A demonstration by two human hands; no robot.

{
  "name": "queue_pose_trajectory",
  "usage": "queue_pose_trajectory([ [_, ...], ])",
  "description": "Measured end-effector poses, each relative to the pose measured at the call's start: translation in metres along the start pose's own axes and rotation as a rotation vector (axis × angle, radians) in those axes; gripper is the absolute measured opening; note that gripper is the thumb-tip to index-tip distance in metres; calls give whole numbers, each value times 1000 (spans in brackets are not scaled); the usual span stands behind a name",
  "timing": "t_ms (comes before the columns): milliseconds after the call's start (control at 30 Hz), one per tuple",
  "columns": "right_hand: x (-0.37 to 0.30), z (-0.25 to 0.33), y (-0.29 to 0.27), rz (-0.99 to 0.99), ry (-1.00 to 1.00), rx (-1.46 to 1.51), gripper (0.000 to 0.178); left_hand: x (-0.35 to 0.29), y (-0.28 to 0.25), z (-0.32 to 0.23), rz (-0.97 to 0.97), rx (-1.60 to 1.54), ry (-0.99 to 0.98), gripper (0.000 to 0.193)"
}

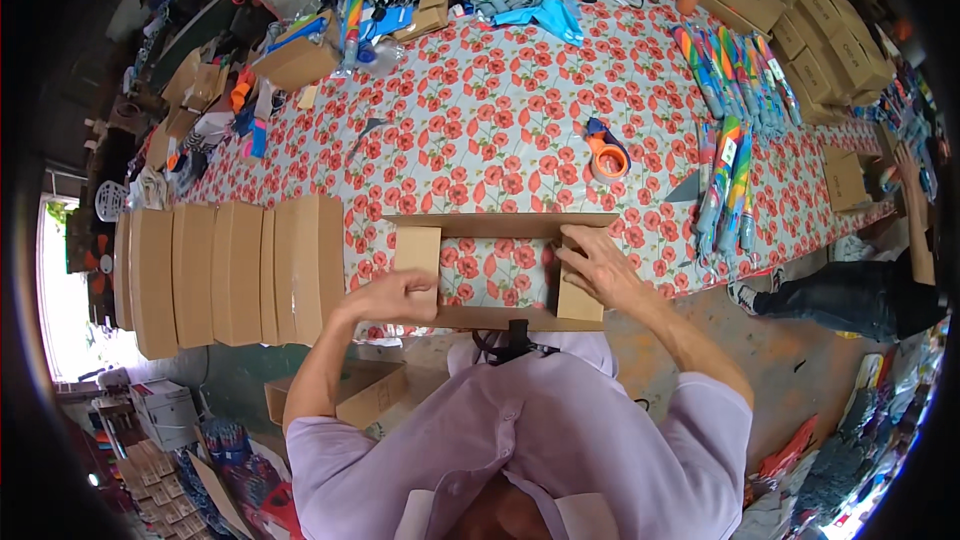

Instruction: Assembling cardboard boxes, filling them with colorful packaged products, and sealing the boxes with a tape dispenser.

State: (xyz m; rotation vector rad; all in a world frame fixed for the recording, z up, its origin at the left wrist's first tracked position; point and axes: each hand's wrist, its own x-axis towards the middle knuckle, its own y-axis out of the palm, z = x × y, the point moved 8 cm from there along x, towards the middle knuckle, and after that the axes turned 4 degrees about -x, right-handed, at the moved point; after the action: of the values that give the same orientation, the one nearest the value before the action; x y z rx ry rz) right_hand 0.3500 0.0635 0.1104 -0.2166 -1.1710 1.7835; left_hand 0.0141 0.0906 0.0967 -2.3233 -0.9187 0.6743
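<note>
In front of me on the flowered tablecloth stands a brown cardboard box [500, 225], a rectangular frame open at top and bottom. The cloth's red flowers show through its middle. At its left end my left hand [392, 295] is closed, with curled fingers at the left end flap [417, 252]. My right hand [605, 267] bends over the right end flap [580, 302], its fingers hooked on the flap's inner edge. The box's near wall [500, 318] runs along the table's front edge, close to my body.
A row of folded cardboard boxes [235, 270] stands at the left. An orange tape dispenser [608, 158] lies beyond my box. Rainbow-coloured umbrellas [725, 185] lie at the right, near stacked cartons [830, 45]. Another person's arm [915, 205] shows at the far right.
</note>
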Motion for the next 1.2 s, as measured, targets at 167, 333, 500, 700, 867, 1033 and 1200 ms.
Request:
queue_pose_trajectory([
  [167,9,13,-26,-196,110,-338,44,-22,13,22,301,-313,-269,38],
  [333,23,-48,-16,156,467,-273,39,18,-1,22,-135,243,-236,40],
  [500,-5,0,5,111,285,-115,43,-28,6,7,-1077,18,-45,64],
  [700,-22,-26,24,169,97,-71,48,-13,9,45,-1013,-288,-165,76],
  [867,20,-151,-41,-152,602,100,53,-17,11,38,-794,78,-368,71],
  [1033,-7,-339,13,-234,648,-306,63,18,23,18,-722,25,-343,67],
  [1200,14,-391,55,110,905,-31,49,42,49,-10,-721,32,-423,67],
])
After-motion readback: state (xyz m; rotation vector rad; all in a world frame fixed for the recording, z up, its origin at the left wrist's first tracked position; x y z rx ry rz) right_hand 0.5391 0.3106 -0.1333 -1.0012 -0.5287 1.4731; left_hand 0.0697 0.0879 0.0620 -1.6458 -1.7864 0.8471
